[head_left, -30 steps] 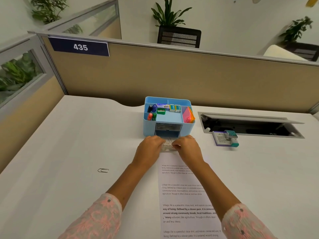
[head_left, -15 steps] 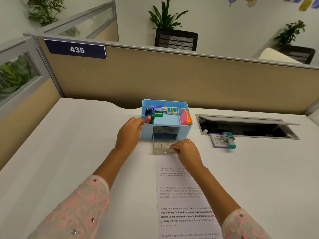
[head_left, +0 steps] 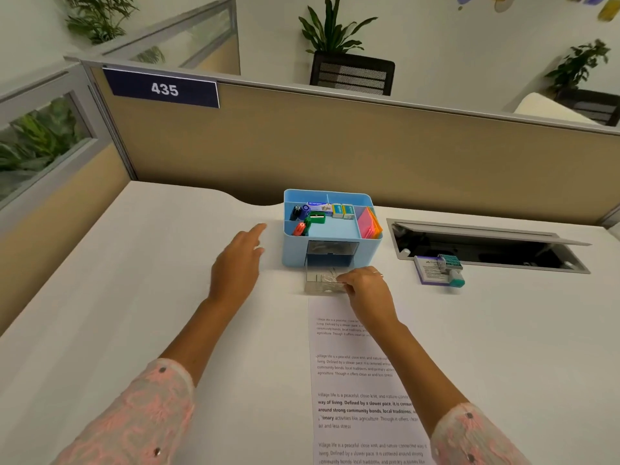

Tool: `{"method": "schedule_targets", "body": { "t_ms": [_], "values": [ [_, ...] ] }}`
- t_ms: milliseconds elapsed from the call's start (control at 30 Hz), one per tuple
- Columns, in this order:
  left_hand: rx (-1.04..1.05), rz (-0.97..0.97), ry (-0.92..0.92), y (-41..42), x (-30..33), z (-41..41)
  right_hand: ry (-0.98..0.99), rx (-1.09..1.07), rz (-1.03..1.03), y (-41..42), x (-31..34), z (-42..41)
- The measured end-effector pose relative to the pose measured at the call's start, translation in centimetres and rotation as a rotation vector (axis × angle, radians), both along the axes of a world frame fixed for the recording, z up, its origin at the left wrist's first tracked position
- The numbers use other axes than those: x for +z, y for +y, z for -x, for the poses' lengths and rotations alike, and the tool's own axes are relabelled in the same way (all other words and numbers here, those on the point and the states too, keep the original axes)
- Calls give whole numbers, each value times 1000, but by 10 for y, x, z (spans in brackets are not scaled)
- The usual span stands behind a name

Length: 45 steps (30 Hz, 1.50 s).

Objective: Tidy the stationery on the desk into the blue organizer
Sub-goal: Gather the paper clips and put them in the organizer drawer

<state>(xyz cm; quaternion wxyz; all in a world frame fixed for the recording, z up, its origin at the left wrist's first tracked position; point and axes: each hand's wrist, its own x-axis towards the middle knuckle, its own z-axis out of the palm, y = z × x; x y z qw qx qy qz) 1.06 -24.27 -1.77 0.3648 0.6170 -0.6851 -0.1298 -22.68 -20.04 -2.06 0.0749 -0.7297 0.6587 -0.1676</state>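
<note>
One white desk top [head_left: 134, 297] fills the lower frame, backed by one tan partition [head_left: 335, 146] bearing a dark "435" sign [head_left: 164, 89]. One printed white paper sheet [head_left: 355, 380] runs from centre to the bottom edge. One blue plastic organizer [head_left: 295, 250] sits at centre; inside it, two small staple boxes [head_left: 344, 211], one green sharpener [head_left: 317, 218] and one stack of pink and orange sticky notes [head_left: 370, 224] can be counted. One clear plastic drawer [head_left: 318, 283] is pulled out at its front. The right hand [head_left: 365, 290] pinches the drawer's front edge, fingers curled. The left hand [head_left: 236, 263], left of the organizer, hovers with fingers straight and apart. One purple-edged packet with a teal stamp [head_left: 439, 270] lies at right.
</note>
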Motion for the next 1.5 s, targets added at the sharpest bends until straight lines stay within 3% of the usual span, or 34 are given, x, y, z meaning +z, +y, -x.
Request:
{"method": "schedule_targets", "body": {
  "t_ms": [233, 467, 600, 700, 833, 933, 1100, 1200, 1333, 1500],
  "values": [
    [77, -57, -26, 66, -23, -90, -149, 72, 207, 32, -11, -45],
    [-6, -194, -43, 110, -41, -118, -276, 212, 114, 74, -39, -119],
    [22, -186, -72, 113, -40, -113, -158, 178, 157, 88, -50, -144],
    [49, -278, -90, 108, -39, -109, -24, 173, 18, 95, -58, -152],
    [86, -385, -78, 103, -38, -99, 8, 178, -77, 98, -63, -151],
    [50, -368, 10, 106, -35, -89, -65, 160, -81, 96, -59, -149],
    [-45, -328, 186, 118, -32, -61, -426, 83, -148, 87, -43, -138],
    [-95, -285, 231, 119, -32, -41, -518, 75, -139, 81, -32, -129],
    [-108, -207, 290, 112, -32, -19, -482, 56, -90, 71, -18, -111],
    [-81, -168, 211, 95, -39, -7, -303, -58, 118, 40, 5, -72]
  ]
}}
